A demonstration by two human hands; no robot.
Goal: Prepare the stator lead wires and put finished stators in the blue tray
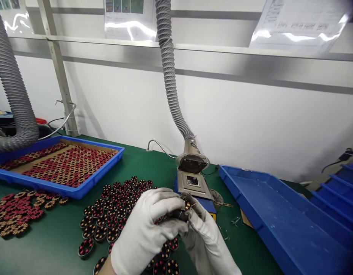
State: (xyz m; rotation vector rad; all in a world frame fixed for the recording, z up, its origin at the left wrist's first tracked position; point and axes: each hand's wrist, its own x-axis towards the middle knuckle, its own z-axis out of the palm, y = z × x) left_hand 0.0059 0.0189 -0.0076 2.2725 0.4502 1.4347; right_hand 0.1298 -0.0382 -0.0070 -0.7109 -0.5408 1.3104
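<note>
My left hand (pixel 150 221), in a white glove with greyed fingertips, is closed around a small dark round part with copper windings (pixel 187 206). My right hand (pixel 203 225), gloved the same way, grips that part from the other side. The fingers cover most of it. Behind and left of my hands, many round black parts with red and copper-coloured windings (pixel 113 210) lie on the green table (pixel 136 160). Just beyond my fingertips is a blue box with a metal top plate (pixel 183 181) and a square opening, apparently a solder pot.
A grey ducting hose (pixel 169 72) ends in a hood above the metal plate. On the left, a blue tray (pixel 79 191) holds rows of red and tan flower-shaped pieces; more pieces (pixel 16 212) lie before it. Another blue tray (pixel 268 214) and stacked blue trays (pixel 336 202) stand right.
</note>
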